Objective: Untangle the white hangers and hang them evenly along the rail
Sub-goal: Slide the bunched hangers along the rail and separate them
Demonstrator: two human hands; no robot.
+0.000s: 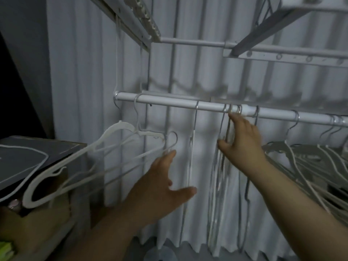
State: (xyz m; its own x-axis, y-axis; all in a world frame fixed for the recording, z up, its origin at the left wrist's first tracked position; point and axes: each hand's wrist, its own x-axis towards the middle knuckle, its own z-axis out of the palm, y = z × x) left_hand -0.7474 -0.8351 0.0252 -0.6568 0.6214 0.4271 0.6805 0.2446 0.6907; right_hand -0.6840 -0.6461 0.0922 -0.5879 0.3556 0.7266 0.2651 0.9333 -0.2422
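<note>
touching hangers (pixel 218 176) — hands (pixel 243 142) at rail (pixel 169 103)

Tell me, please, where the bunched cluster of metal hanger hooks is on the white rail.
In the head view, the bunched metal hanger hooks hang midway along the white tubular rail, at the fingertips of the right hand.

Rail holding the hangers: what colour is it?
White, a plain rail, clearest in the head view.
</note>
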